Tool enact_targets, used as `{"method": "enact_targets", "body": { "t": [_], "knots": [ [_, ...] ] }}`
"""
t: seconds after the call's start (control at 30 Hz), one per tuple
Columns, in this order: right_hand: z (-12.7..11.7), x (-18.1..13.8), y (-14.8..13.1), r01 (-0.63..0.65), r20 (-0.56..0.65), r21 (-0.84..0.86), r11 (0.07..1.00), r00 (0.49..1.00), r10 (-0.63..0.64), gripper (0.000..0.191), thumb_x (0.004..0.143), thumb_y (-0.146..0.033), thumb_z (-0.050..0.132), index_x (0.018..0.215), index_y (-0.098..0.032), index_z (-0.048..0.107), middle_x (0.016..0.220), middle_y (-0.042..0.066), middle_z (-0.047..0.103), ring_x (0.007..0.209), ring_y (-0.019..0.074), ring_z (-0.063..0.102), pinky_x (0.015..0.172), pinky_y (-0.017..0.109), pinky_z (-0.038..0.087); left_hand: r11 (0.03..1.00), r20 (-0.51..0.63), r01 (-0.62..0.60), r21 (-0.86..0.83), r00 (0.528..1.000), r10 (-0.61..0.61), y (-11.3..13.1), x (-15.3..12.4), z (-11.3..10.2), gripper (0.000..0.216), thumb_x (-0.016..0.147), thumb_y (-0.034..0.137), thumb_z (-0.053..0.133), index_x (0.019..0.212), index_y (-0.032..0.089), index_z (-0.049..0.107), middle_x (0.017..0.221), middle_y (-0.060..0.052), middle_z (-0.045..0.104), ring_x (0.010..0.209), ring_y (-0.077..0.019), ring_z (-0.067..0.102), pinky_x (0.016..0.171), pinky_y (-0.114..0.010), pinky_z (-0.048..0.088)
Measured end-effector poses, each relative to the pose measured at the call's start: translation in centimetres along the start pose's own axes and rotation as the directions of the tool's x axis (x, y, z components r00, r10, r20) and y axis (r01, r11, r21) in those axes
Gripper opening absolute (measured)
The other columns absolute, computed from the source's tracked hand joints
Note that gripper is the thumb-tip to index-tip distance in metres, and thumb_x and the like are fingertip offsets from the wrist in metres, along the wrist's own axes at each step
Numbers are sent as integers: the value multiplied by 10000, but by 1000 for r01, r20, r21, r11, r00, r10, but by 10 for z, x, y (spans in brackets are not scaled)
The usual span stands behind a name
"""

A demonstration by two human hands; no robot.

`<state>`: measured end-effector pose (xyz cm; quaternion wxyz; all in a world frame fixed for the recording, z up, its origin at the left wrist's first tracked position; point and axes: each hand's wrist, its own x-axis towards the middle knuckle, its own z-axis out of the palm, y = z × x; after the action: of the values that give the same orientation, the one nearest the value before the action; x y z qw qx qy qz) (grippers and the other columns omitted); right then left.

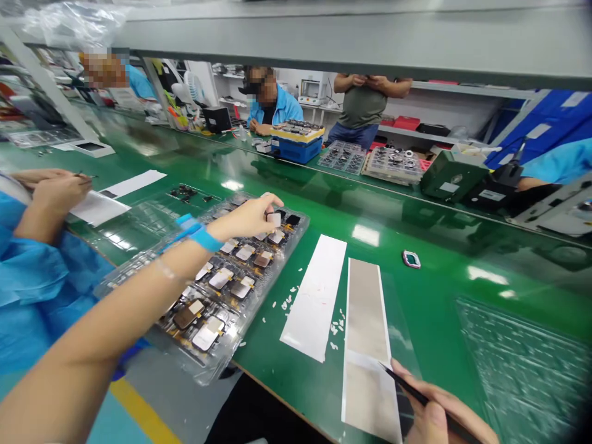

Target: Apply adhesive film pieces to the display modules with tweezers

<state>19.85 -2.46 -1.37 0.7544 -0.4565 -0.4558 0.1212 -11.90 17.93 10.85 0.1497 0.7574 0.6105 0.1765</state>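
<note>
My left hand (pixel 253 217) reaches over the far end of a clear plastic tray (pixel 203 370), its fingers closed on a small flat module with a whitish face (pixel 274 219). Rows of similar modules, such as this white-faced one (pixel 208 333), lie in the tray's pockets with orange flex tabs. A blue wrist strap (pixel 206 237) circles my left wrist. In my right hand (pixel 439 413) are black tweezers (pixel 409 388), their tips at the edge of a beige strip sheet with white borders (pixel 369 308). Left of that sheet lies a white strip (pixel 317 296).
Small white scraps (pixel 337 327) are scattered around the strips. A pink-edged small device (pixel 411 259) and another clear tray (pixel 522 351) lie to the right. At left, a co-worker's hands (pixel 60 191) work close to my tray. A shelf beam (pixel 324 37) crosses overhead.
</note>
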Motion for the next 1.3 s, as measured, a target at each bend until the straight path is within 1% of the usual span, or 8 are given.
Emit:
{"method": "enact_targets", "body": {
  "t": [0.13, 0.27, 0.33, 0.43, 0.6, 0.77, 1.0, 1.3],
  "knots": [
    [14, 25, -32, 80, 280, -106, 991, 959, -47, 122, 904, -152, 554, 843, -175, 657, 793, 42, 592, 709, 152, 621, 547, 258, 478, 979, 87, -168, -114, 980, 178, 55, -79, 16, 112, 832, 138, 603, 855, 205, 689, 838, -9, 686, 739, -182, 641, 659, -249, 446],
    [25, 43, -54, 327, 601, -197, 924, 785, -150, 112, 854, -123, 604, 942, -170, 656, 830, 40, 555, 617, 102, 538, 460, 220, 408, 901, 34, -171, -398, 979, 201, 95, -150, 48, 106, 900, 175, 530, 950, 253, 583, 713, -1, 633, 583, -193, 587, 538, -270, 361],
    [32, 45, -54, 424, 689, -164, 891, 695, -204, 172, 831, -114, 632, 996, -163, 636, 851, 42, 578, 637, 107, 572, 493, 224, 453, 831, 91, -110, -545, 978, 189, 107, -166, 67, 97, 933, 193, 508, 993, 265, 533, 764, -5, 641, 640, -203, 609, 582, -276, 390],
    [38, 43, -45, 489, 743, -140, 861, 626, -235, 162, 834, -82, 616, 972, -165, 606, 836, 40, 606, 688, 122, 615, 543, 229, 491, 700, 149, -16, -714, 973, 175, 115, -165, 95, 81, 985, 253, 466, 1061, 264, 494, 927, -26, 653, 807, -201, 634, 691, -274, 435],
    [36, 37, -29, 453, 710, -181, 873, 674, -203, 194, 848, -56, 611, 991, -175, 557, 837, 33, 619, 705, 123, 623, 554, 225, 496, 527, 169, 82, -846, 978, 119, 113, -147, 133, 173, 1018, 358, 440, 974, 226, 544, 773, 11, 574, 691, -147, 545, 634, -239, 413],
    [34, 32, -21, 422, 733, -232, 877, 668, -128, 196, 882, -34, 581, 1026, -168, 596, 904, 54, 640, 767, 131, 636, 609, 240, 507, 430, 199, 141, -892, 975, 95, 110, -142, 145, 223, 1012, 400, 451, 975, 200, 542, 668, 50, 454, 600, -115, 443, 571, -216, 371],
    [32, 27, -16, 426, 754, -221, 877, 646, -124, 285, 878, 1, 557, 1120, -139, 611, 991, 86, 664, 854, 159, 647, 675, 277, 536, 386, 207, 155, -909, 974, 95, 109, -143, 144, 198, 991, 370, 502, 977, 183, 566, 756, 17, 529, 672, -120, 514, 632, -217, 430],
    [42, 27, -23, 364, 713, -214, 906, 692, -110, 204, 876, -10, 581, 1031, -139, 619, 896, 60, 663, 783, 131, 645, 647, 238, 523, 437, 128, 85, -896, 989, 71, 110, -140, 144, 148, 966, 297, 551, 952, 178, 637, 850, -30, 664, 767, -153, 641, 719, -231, 517]
  ]
}}
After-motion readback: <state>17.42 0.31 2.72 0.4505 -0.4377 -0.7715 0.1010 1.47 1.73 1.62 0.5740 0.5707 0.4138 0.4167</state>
